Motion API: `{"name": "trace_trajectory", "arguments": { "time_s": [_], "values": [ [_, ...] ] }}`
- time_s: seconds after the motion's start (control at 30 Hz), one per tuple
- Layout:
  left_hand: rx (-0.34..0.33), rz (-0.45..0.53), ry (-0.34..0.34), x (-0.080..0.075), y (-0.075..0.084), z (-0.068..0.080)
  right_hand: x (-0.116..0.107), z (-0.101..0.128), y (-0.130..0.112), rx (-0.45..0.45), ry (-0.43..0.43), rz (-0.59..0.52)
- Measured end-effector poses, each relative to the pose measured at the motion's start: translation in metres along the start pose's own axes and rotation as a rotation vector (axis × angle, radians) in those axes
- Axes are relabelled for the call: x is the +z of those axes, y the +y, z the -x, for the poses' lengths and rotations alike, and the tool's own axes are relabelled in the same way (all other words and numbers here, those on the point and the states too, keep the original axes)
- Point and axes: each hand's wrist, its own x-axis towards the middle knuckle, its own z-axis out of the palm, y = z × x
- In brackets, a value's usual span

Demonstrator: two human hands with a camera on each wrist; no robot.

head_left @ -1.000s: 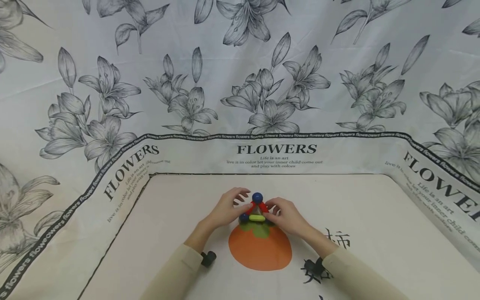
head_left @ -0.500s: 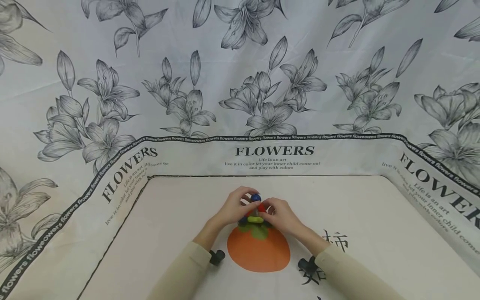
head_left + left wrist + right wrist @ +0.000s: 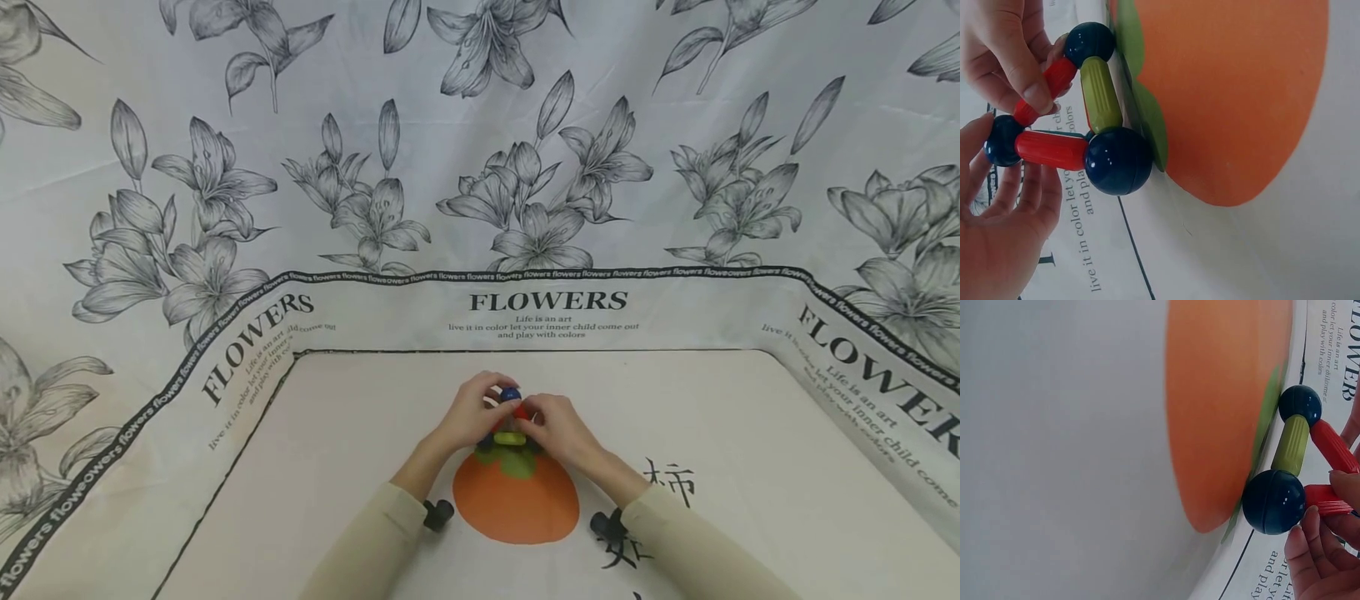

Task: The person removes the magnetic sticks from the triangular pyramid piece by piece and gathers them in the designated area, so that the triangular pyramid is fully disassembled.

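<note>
A triangular frame of ribbed plastic building rods and blue balls stands on the table (image 3: 360,400). My left hand (image 3: 472,412) holds the top blue ball (image 3: 1002,140) between thumb and fingers. With thumb and fingertips my right hand (image 3: 558,425) pinches the red rod (image 3: 1329,500) on its side. Another red rod (image 3: 1050,149) slopes down from the top ball on the left. A yellow-green rod (image 3: 1101,94) joins the two lower balls, the left one (image 3: 1119,161) and the right one (image 3: 1090,42). The far side of the frame is mostly hidden.
An orange persimmon print (image 3: 517,500) with green leaves lies just in front of the frame. Black printed characters (image 3: 671,479) are to its right. Behind the table hangs a flower-patterned cloth (image 3: 540,183). Black wrist devices (image 3: 438,515) show under both sleeves.
My left hand has come in from beside the frame and taken hold of the top ball. My right hand has closed in on the red rod. The view has shifted slightly.
</note>
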Motion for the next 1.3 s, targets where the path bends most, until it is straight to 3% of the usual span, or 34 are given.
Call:
{"name": "trace_trajectory", "arguments": {
  "time_s": [0.3,0.63,1.0,1.3],
  "values": [
    [-0.018,0.013,0.006,-0.002,-0.001,0.0,-0.004,0.001,-0.002,0.015,-0.026,0.019],
    [-0.089,0.022,0.052,-0.011,-0.008,0.004,-0.011,0.006,0.001,0.047,-0.026,-0.026],
    [-0.19,-0.003,0.092,-0.032,-0.015,0.012,-0.02,0.009,0.006,0.074,-0.054,-0.058],
    [-0.22,-0.02,0.113,-0.048,-0.026,0.025,-0.025,0.01,0.013,0.095,-0.073,-0.05]
  ]
}}
